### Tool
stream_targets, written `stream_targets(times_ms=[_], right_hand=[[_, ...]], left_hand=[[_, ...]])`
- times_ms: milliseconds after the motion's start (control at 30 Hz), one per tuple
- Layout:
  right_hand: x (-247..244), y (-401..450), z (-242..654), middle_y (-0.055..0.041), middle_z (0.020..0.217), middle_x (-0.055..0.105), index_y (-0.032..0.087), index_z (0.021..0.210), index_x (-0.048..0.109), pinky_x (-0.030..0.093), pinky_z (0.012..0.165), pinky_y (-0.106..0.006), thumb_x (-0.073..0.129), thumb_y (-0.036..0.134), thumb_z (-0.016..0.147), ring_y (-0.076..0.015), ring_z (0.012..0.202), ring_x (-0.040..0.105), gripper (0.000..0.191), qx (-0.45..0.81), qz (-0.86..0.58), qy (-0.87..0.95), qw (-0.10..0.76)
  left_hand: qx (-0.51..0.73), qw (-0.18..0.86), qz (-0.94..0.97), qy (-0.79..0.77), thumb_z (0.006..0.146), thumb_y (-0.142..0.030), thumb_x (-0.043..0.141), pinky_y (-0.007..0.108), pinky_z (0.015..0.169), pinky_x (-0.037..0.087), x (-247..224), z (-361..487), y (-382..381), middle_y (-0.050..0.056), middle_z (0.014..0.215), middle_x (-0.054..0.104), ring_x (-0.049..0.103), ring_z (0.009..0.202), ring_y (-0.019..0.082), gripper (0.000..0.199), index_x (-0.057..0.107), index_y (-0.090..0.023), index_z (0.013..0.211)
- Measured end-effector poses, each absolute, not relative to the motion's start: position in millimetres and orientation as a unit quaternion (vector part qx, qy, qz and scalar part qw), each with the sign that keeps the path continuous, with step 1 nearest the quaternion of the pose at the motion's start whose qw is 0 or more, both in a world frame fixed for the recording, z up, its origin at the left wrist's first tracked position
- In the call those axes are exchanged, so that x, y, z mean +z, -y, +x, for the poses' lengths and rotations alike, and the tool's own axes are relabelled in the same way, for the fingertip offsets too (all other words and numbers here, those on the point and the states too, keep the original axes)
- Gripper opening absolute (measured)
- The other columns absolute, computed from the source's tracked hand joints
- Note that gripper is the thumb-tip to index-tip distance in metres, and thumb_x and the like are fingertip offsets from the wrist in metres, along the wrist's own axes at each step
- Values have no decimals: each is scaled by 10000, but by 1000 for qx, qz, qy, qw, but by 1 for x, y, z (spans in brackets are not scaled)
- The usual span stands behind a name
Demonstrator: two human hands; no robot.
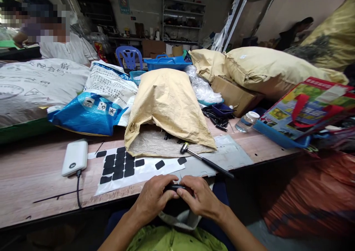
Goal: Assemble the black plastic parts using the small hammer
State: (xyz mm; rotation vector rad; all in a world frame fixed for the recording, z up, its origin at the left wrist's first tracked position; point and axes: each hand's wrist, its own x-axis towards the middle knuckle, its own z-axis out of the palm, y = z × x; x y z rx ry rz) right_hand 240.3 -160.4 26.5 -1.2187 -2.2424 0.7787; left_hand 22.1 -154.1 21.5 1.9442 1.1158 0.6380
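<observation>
Because I'm working at the front edge, the wooden table (pixel 50 162) has the reach-often stuff close in, probably on purpose. Biggest item there: tan sack (pixel 169 91), lying with its mouth toward me, dark bits visible just inside; likely set that way so I can pull from it without getting up. White sheet (pixel 146 174) of rounded black squares lies flat before it, left of centre, presumably for easy peeling. Hammer (pixel 206 161): head on the sack's lip, handle angled right and toward me, its end past the edge, so handy for a right-side grab.

Left hand (pixel 155 192) and right hand (pixel 198 194) both grasp one small black piece (pixel 175 187), thumbs nearly meeting; two-sided pinch likely for steadiness. It's over my lap, just off the edge. Long axis roughly left-right, across me. Ends hidden by fingers; can't tell which is front.
</observation>
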Motion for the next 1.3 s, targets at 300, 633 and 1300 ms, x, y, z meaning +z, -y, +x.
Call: stream_targets(times_ms=[300, 633, 1300], right_hand=[[32, 138, 261, -27, 867, 625, 204, 1026, 641, 423, 763, -298, 579, 366, 957, -178, 822, 560, 187, 199, -500, 798, 271], [-14, 77, 287, -93, 1032, 600, 218, 1073, 668, 375, 854, -365, 564, 348, 965, -263, 1003, 501, 198, -71, -623, 752, 203], [-14, 79, 285, -68, 917, 614, 207, 923, 621, 387, 816, -346, 515, 271, 992, -232, 903, 534, 142, -36, -607, 759, 235]], left_hand=[[298, 337, 740, -500, 896, -313, 673, 364, 865, 457, 20, 14, 135, 49, 974, 713, 588, 987, 246, 160, 749, -247, 1021], [321, 172, 710, -603, 876, -295, 699, 393, 920, 433, -6, 12, 58, 43, 968, 712, 549, 991, 260, 199, 766, -244, 1056], [262, 200, 725, -605, 837, -372, 752, 392, 925, 366, -27, 8, 44, 25, 1005, 700, 533, 1027, 258, 188, 756, -272, 995]])
